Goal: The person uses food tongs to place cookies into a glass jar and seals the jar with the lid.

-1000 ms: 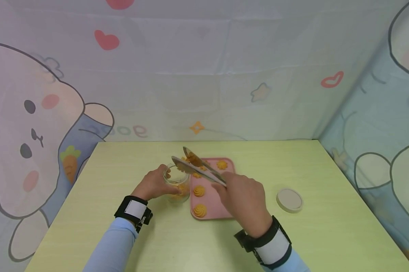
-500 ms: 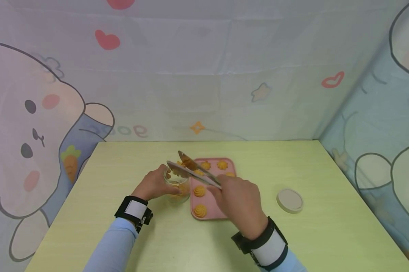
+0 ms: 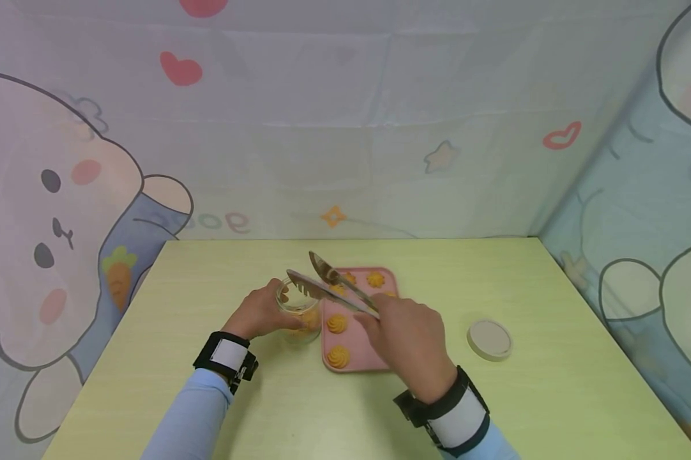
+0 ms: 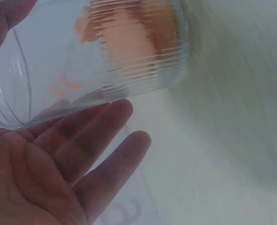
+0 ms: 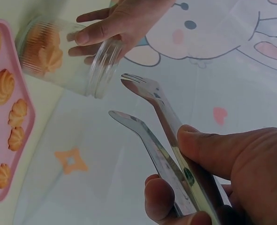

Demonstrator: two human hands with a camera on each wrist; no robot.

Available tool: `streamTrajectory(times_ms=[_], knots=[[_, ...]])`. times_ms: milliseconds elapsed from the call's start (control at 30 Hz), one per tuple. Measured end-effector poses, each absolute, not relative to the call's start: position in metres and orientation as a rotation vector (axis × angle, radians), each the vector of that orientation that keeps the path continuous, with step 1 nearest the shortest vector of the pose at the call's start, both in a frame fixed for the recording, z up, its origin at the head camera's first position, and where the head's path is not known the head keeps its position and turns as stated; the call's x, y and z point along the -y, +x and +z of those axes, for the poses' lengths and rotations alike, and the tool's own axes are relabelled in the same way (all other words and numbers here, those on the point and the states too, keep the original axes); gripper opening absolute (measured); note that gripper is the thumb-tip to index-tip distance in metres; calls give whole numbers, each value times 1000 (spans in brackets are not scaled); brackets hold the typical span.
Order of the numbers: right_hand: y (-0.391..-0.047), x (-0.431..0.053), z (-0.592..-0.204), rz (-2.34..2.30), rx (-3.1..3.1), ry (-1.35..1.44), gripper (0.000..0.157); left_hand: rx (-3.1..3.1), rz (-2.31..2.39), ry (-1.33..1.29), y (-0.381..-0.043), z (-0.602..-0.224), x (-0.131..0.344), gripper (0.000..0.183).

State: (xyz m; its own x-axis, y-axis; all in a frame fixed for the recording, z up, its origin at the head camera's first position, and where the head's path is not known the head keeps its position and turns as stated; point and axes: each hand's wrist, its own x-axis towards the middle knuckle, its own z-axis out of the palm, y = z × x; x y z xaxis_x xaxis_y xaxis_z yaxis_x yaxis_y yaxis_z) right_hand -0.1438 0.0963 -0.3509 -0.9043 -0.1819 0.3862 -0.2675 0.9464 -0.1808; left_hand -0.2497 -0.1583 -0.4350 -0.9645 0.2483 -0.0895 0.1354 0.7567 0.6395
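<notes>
One pair of silver tongs (image 5: 156, 154), spread wide, clear ribbed jar (image 5: 72, 70)

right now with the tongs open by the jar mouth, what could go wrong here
The tongs are spread and empty close to the mouth of the glass jar, so they might knock it. Only the left hand holds the jar, so a bump could tip it. In the head view, the right hand overlaps the pink tray, so a low swing might nudge the cookies.
</notes>
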Motion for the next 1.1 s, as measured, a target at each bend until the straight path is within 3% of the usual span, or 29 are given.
streamTrajectory(times_ms=[867, 1100], knots=[[-149, -126, -360, 394, 2757, 188, 31, -2785, 1032, 327, -249, -435, 160, 80], [-149, -130, -370, 378, 2786, 125, 41, -2781, 1044, 327, -249, -435, 160, 79]])
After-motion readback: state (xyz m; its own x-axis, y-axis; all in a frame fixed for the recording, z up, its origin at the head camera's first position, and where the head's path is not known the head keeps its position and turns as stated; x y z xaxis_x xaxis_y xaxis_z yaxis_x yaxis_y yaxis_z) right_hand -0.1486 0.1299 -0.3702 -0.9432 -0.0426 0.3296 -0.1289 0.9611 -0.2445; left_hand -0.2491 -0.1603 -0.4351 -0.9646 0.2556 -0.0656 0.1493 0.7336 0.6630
